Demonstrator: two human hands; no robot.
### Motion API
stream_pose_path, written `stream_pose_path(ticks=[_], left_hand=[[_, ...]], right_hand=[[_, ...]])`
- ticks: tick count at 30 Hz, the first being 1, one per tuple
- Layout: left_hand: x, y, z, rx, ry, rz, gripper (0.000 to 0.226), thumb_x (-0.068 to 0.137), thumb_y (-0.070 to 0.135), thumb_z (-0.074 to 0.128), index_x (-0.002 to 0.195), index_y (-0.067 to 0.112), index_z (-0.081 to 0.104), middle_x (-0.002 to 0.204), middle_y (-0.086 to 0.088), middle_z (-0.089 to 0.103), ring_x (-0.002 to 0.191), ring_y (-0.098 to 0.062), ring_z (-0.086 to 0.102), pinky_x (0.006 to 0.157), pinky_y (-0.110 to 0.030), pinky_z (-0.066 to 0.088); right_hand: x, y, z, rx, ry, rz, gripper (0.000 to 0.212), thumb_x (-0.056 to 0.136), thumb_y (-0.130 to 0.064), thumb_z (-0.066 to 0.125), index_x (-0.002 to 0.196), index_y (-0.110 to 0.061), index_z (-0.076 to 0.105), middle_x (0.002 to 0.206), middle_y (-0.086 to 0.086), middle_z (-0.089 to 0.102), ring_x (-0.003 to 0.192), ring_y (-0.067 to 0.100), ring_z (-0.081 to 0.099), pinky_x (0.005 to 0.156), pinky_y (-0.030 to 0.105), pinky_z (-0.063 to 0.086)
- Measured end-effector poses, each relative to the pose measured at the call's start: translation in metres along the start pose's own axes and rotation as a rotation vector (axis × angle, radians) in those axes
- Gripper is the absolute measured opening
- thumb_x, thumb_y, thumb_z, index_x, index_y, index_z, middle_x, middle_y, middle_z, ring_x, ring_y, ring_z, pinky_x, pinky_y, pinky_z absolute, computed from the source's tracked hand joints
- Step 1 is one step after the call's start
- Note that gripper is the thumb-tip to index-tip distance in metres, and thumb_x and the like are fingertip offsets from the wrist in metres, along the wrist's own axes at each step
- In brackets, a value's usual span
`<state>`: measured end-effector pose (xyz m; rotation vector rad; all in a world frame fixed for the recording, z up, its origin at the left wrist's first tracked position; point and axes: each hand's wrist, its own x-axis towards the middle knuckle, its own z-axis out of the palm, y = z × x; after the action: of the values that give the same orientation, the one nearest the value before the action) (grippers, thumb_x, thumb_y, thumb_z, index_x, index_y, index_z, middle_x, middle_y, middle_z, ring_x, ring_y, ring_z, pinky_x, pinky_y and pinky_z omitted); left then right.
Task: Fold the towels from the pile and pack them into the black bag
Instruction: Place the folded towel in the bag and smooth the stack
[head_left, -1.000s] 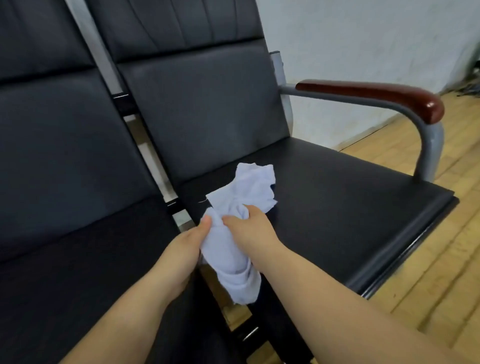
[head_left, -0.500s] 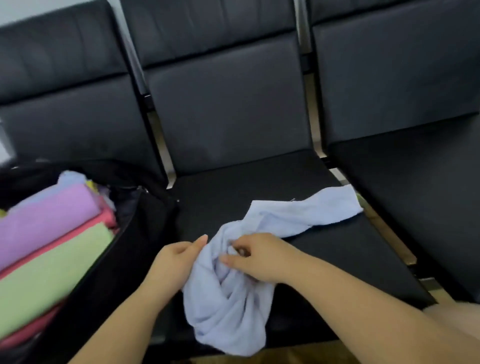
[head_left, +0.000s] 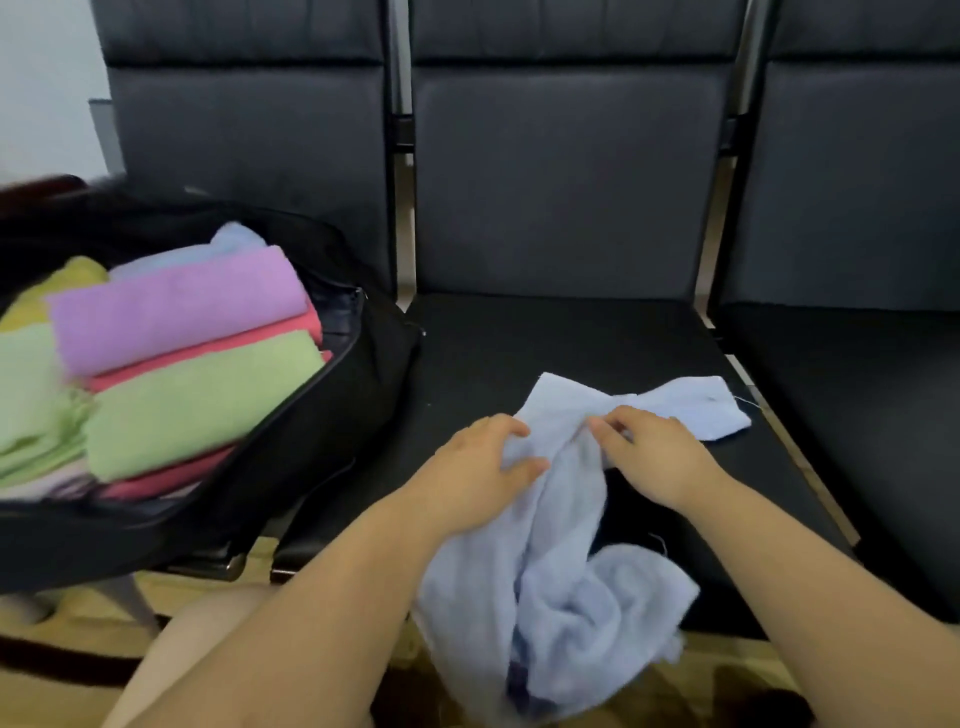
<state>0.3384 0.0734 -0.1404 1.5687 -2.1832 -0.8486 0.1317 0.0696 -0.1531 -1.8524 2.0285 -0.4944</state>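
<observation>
A crumpled light-blue towel (head_left: 566, 577) lies on the middle black seat (head_left: 519, 338) and hangs over its front edge. My left hand (head_left: 478, 462) grips a bunched fold at the towel's left side. My right hand (head_left: 649, 452) pinches the cloth just to the right, fingers curled into it. One end of the towel spreads flat toward the seat's right side. The open black bag (head_left: 332, 415) sits on the left seat, holding folded towels: purple (head_left: 176, 306), pink and green (head_left: 202, 400).
Three black padded chairs stand side by side with backrests (head_left: 561, 171) close behind the seats. Another black seat (head_left: 857, 389) is to the right. Wooden floor (head_left: 78, 613) shows below, and a bare knee (head_left: 208, 649) is under my left arm.
The view swung left from the armrest chair to the middle seat and bag. The towel moved with both hands onto the middle seat, one end now spread out flat.
</observation>
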Motion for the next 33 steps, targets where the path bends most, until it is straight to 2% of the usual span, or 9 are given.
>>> stream_pose_path(ticks=[3, 6, 9, 15, 19, 23, 26, 29, 33], left_hand=[[0.004, 0.005, 0.007, -0.009, -0.066, -0.009, 0.043, 0.098, 0.044, 0.042, 0.140, 0.033, 0.040, 0.144, 0.006, 0.042, 0.130, -0.013, 0.042, 0.102, -0.025, 0.035], [0.006, 0.006, 0.014, 0.101, -0.132, -0.012, 0.045, 0.101, 0.038, 0.037, 0.145, 0.028, 0.036, 0.146, 0.002, 0.043, 0.130, -0.018, 0.042, 0.104, -0.029, 0.035], [0.007, 0.008, 0.019, 0.208, -0.129, -0.060, 0.049, 0.101, 0.037, 0.038, 0.147, 0.027, 0.030, 0.144, -0.001, 0.042, 0.126, -0.020, 0.045, 0.096, -0.030, 0.041], [0.004, 0.015, 0.019, 0.310, -0.122, -0.118, 0.028, 0.093, 0.044, 0.054, 0.115, 0.026, 0.052, 0.118, 0.003, 0.053, 0.097, -0.014, 0.050, 0.075, -0.027, 0.041], [0.001, 0.013, 0.018, 0.381, -0.097, 0.041, 0.017, 0.090, 0.042, 0.059, 0.094, 0.026, 0.053, 0.111, 0.007, 0.046, 0.107, -0.015, 0.044, 0.087, -0.027, 0.039], [-0.006, 0.012, 0.014, 0.260, -0.134, 0.057, 0.017, 0.090, 0.037, 0.060, 0.094, 0.029, 0.047, 0.099, 0.008, 0.053, 0.091, -0.013, 0.052, 0.073, -0.026, 0.043], [-0.013, 0.009, 0.007, 0.098, -0.142, 0.061, 0.020, 0.088, 0.035, 0.064, 0.099, 0.035, 0.047, 0.088, 0.012, 0.055, 0.083, -0.006, 0.054, 0.068, -0.023, 0.041], [-0.021, 0.005, -0.008, 0.037, -0.141, 0.085, 0.010, 0.087, 0.034, 0.066, 0.087, 0.037, 0.057, 0.086, 0.016, 0.061, 0.085, -0.005, 0.059, 0.078, -0.024, 0.048], [-0.035, -0.006, -0.032, -0.158, -0.040, 0.033, 0.010, 0.084, 0.026, 0.072, 0.076, 0.022, 0.066, 0.072, 0.004, 0.067, 0.073, -0.012, 0.065, 0.074, -0.027, 0.052]], right_hand=[[-0.008, -0.004, -0.008, 0.029, -0.027, -0.009, 0.034, 0.099, -0.041, 0.040, 0.082, -0.016, 0.054, 0.067, -0.002, 0.058, 0.070, 0.018, 0.055, 0.063, 0.028, 0.040], [-0.015, -0.002, -0.011, 0.011, -0.090, -0.015, 0.018, 0.099, -0.035, 0.043, 0.103, -0.022, 0.056, 0.087, -0.002, 0.068, 0.083, 0.016, 0.062, 0.072, 0.029, 0.046], [-0.023, 0.000, -0.012, -0.171, -0.231, 0.013, 0.030, 0.094, -0.038, 0.053, 0.123, -0.030, 0.055, 0.108, -0.004, 0.061, 0.089, 0.011, 0.053, 0.074, 0.023, 0.041], [-0.029, -0.004, -0.024, -0.270, -0.301, 0.108, 0.018, 0.078, -0.046, 0.072, 0.078, -0.028, 0.065, 0.083, -0.012, 0.048, 0.092, 0.014, 0.059, 0.090, 0.033, 0.050], [-0.041, 0.002, -0.025, -0.245, -0.274, -0.044, 0.023, 0.081, -0.038, 0.070, 0.089, -0.017, 0.068, 0.081, -0.012, 0.048, 0.086, 0.012, 0.057, 0.076, 0.026, 0.048], [-0.049, 0.006, -0.031, -0.146, -0.295, -0.102, 0.014, 0.080, -0.032, 0.071, 0.084, -0.023, 0.061, 0.078, -0.010, 0.054, 0.072, 0.008, 0.052, 0.062, 0.021, 0.042], [-0.055, 0.012, -0.040, -0.170, -0.358, -0.111, 0.015, 0.080, -0.036, 0.072, 0.083, -0.028, 0.059, 0.075, -0.011, 0.051, 0.068, 0.005, 0.049, 0.058, 0.020, 0.037], [-0.061, 0.018, -0.048, -0.236, -0.436, -0.090, 0.033, 0.084, -0.038, 0.068, 0.065, -0.021, 0.048, 0.063, -0.006, 0.039, 0.057, 0.011, 0.037, 0.053, 0.021, 0.029], [-0.070, 0.028, -0.058, -0.284, -0.463, 0.004, 0.035, 0.084, -0.034, 0.067, 0.063, -0.015, 0.047, 0.063, -0.001, 0.039, 0.058, 0.014, 0.036, 0.055, 0.024, 0.029]])
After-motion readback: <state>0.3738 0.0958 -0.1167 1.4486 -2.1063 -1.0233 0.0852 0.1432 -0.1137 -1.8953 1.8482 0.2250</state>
